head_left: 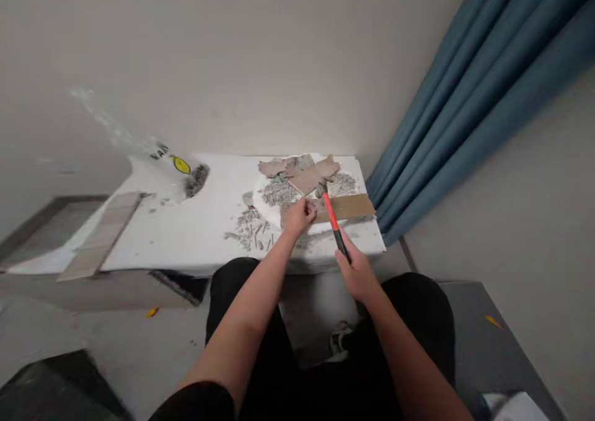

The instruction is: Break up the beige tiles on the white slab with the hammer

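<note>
Where the hammer [331, 217] lies across broken tile fragments [302, 172] on the white slab [199, 229], its black grip end is clasped by the right hand [359, 276]. It is judged rigid and head-heavy. The left hand [300, 215] rests curled against the brittle fragments.

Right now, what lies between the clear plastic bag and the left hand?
Head view: scattered grey rubble crumbs on the white slab, beside the left hand.
</note>
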A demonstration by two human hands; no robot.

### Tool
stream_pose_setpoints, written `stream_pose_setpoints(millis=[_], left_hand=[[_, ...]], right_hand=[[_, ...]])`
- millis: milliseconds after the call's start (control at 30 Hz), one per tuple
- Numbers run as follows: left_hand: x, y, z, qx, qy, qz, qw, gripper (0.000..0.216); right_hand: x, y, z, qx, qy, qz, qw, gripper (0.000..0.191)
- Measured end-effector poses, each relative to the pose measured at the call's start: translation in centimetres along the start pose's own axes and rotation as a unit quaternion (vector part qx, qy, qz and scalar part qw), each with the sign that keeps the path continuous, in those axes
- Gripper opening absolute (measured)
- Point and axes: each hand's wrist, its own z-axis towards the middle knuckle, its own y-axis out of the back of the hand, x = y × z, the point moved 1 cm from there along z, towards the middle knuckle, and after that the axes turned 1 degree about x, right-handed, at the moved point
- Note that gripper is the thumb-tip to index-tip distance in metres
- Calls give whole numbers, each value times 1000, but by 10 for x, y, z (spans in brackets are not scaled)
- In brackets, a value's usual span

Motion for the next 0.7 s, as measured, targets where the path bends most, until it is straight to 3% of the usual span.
stream_pose_setpoints(millis=[300,700], left_hand=[[-1,2,-1,-7,2,-41,999,39],[-3,3,-1,1,-4,-43,999,37]], right_hand=[[7,-3,-2,3,-5,-4,1000,66],[6,-4,-1,0,-7,-5,1000,65]])
